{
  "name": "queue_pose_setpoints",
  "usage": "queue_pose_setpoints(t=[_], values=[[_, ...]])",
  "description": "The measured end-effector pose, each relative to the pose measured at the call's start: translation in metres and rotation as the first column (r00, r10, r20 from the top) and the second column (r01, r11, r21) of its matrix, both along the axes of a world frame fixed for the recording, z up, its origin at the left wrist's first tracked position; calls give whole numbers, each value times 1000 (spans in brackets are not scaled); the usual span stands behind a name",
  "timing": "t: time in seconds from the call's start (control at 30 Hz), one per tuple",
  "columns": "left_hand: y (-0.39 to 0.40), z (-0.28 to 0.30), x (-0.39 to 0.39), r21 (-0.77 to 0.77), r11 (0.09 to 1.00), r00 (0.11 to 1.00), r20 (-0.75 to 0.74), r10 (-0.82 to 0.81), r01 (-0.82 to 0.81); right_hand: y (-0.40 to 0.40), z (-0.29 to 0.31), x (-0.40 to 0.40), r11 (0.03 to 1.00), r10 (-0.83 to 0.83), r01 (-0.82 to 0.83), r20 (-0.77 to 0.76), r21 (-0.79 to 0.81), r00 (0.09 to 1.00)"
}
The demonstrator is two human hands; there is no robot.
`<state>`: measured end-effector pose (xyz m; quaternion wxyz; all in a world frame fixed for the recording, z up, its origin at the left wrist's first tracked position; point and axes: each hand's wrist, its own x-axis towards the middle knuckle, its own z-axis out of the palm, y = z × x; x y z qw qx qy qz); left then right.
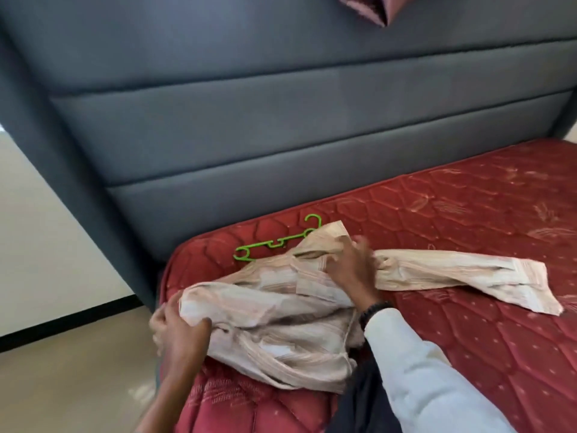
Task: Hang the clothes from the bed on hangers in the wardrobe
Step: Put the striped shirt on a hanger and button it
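2 hands grip a striped shirt [274, 314] on the mattress [468, 232]: left hand [178, 329] clutching the hem, right hand [346, 267] pinching the collar; bunched fabric may snag the green hanger [274, 242].

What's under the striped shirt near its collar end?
The green hanger runs under the striped shirt; its hook and left end show on the red mattress. Its right half is covered, so unseen.
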<state>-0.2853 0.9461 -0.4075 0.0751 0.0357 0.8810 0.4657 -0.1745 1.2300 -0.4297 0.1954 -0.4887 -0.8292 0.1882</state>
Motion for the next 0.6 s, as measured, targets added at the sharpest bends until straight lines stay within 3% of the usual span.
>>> queue_pose_setpoints(t=[0.1, 0.17, 0.23, 0.3, 0.4, 0.47, 0.53, 0.6], values=[[24, -6, 7, 35, 964, 947, -200, -250, 262, 21, -27, 23, 890, -320, 313, 34, -331, 947], [49, -5, 9, 74, 884, 871, -226, -436, 462, 26, -32, 20, 860, -324, 270, -54, -432, 945], [81, 0, 5, 36, 800, 775, -280, -566, 598, 25, -26, 10, 941, -223, 132, -276, -313, 935], [113, 10, -7, -27, 727, 675, -346, -651, 687, 10, -7, 0, 954, 42, -192, -533, -228, 845], [144, 40, -37, -131, 606, 522, -388, -760, 785, -15, 25, -15, 765, 455, -634, -599, -117, 659], [150, 68, -52, -166, 517, 470, -255, -845, 840, -18, 58, -24, 648, 534, -753, -640, -110, 553], [148, 94, -64, -161, 463, 455, -87, -886, 871, -12, 96, -29, 597, 530, -798, -705, -85, 472], [140, 117, -76, -257, 534, 516, -139, -845, 806, -3, 116, -31, 601, 586, -799, -662, -32, 467]])
